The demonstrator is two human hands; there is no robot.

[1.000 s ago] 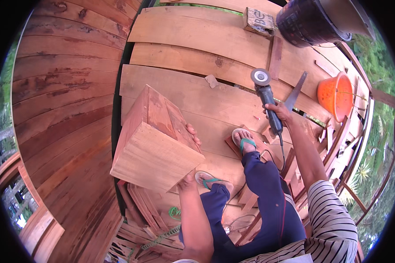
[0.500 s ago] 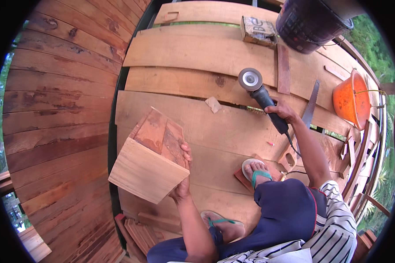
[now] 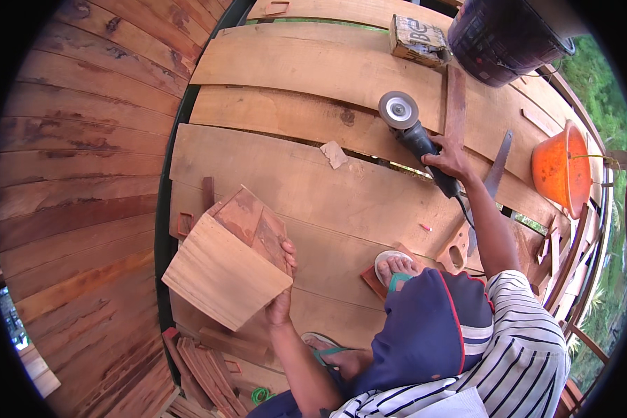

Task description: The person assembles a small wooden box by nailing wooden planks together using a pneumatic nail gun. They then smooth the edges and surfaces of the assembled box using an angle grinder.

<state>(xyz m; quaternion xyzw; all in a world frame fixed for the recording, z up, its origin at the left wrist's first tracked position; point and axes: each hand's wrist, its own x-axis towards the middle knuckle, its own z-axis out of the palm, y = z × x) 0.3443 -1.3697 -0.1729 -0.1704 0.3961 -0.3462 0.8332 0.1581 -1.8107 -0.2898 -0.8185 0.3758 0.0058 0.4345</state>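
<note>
My left hand [image 3: 283, 279] grips a stack of cut wooden boards [image 3: 226, 268] by its right edge. A pale board [image 3: 223, 275] faces up at the front, with reddish pieces [image 3: 252, 221] behind it. In my right hand [image 3: 449, 159] is a dark angle grinder [image 3: 421, 145], held by its body. Its round disc [image 3: 398, 110] points away from me, apart from the boards. I cannot tell whether the disc spins. A cord [image 3: 465, 212] trails from the grinder's rear toward me.
A handsaw [image 3: 498, 167] lies right of my right arm, near an orange bucket [image 3: 561, 167]. At the far right stand a dark bucket [image 3: 505, 42] and a worn cardboard box [image 3: 418, 38]. Gaps run between the floor planks [image 3: 292, 118]. A plank wall [image 3: 83, 174] rises at left.
The view has shifted slightly, and more of the floor at lower left shows, including a green string bundle. Both hands keep their holds on the boards and the grinder.
</note>
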